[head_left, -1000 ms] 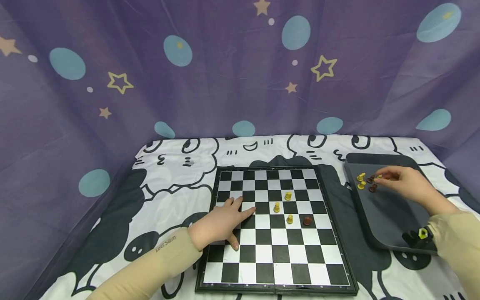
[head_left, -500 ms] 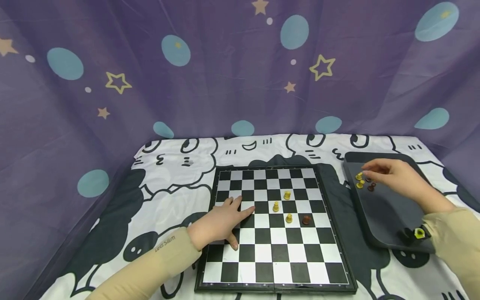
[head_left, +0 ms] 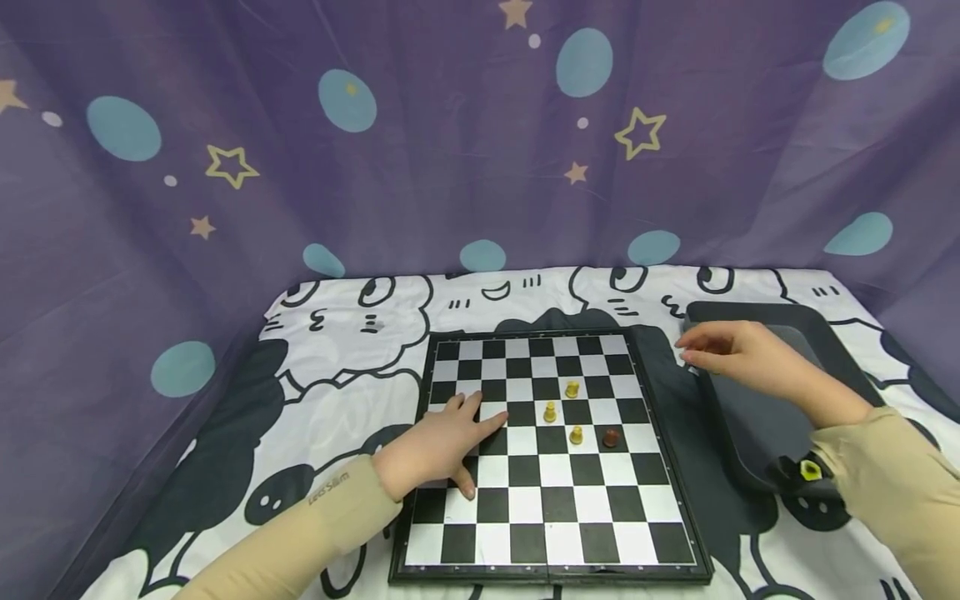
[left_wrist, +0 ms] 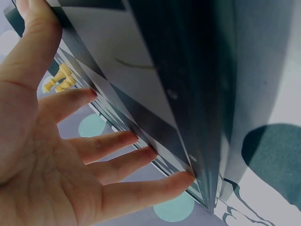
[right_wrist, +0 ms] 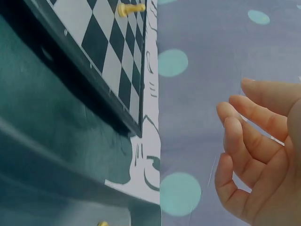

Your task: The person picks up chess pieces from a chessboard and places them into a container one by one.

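A black-and-white chessboard (head_left: 558, 504) lies on the cloth. On its squares stand three yellow chess pieces, such as the front yellow piece (head_left: 576, 435), and a dark brown piece (head_left: 611, 437). My left hand (head_left: 438, 442) rests on the board's left side with fingers spread; the left wrist view shows its fingertips (left_wrist: 184, 178) touching the surface. Over the left rim of the grey tray (head_left: 761, 425) hovers my right hand (head_left: 738, 354). Its fingers are loosely bent, and the right wrist view shows nothing between thumb and fingers. That hand hides the tray pieces in the head view.
At the bottom of the right wrist view a bit of a yellow piece (right_wrist: 102, 224) shows in the tray. A patterned cloth (head_left: 352, 333) lies beneath everything, and a purple curtain (head_left: 450, 192) hangs behind.
My right hand has moved left from the pieces inside the tray to above its left rim. The left hand stays in place, and the board pieces stand as before.
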### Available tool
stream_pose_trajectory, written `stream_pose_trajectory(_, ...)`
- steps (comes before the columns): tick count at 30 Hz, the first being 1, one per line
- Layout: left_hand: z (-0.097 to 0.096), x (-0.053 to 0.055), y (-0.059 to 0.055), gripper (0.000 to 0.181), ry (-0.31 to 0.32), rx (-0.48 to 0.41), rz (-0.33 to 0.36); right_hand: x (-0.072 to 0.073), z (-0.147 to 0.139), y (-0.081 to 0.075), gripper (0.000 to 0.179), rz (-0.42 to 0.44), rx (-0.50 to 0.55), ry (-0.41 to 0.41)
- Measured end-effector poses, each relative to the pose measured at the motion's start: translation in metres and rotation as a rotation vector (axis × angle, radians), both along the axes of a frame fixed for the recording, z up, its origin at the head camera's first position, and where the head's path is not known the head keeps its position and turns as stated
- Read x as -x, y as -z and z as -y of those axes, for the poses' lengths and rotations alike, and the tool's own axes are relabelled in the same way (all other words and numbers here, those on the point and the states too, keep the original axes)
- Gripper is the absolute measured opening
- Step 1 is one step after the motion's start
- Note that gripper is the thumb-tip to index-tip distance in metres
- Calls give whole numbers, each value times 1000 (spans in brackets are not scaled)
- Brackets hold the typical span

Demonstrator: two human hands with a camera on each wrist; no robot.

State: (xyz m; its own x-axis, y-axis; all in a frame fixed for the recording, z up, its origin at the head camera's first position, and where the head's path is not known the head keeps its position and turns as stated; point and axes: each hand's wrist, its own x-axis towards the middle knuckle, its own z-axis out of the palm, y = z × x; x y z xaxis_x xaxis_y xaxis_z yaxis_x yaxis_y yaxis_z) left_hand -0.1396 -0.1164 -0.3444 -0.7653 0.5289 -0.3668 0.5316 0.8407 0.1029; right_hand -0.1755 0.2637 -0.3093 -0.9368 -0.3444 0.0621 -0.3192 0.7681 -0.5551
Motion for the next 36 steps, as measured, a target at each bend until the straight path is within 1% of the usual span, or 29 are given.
stream_pose_trajectory(4, 1, 0, 1, 105, 2, -1, -6, -2, 12, 1, 22, 20, -2, -68)
stream_pose_trajectory(10, 1, 1, 2, 105, -15, -2, 6, -2, 25, 7, 27, 93, -7, -214)
stream_pose_trajectory(15, 1, 1, 2, 105, -14, -7, 15, -4, 37, 16, 29, 147, -19, -291)
stream_pose_trajectory(20, 1, 1, 2, 105, -16, -11, 15, -7, 51, 20, 31, 211, -15, -363)
stream_pose_trajectory(25, 0, 1, 1, 104, -14, -7, 12, -8, 60, 24, 35, 218, -25, -438)
stream_pose_trajectory(29, 0, 0, 1, 104, -10, -8, 11, -7, 66, 30, 35, 218, -26, -458)
stream_pose_trajectory(36, 1, 0, 1, 105, -6, -9, 5, -6, 74, 35, 25, 233, -51, -472)
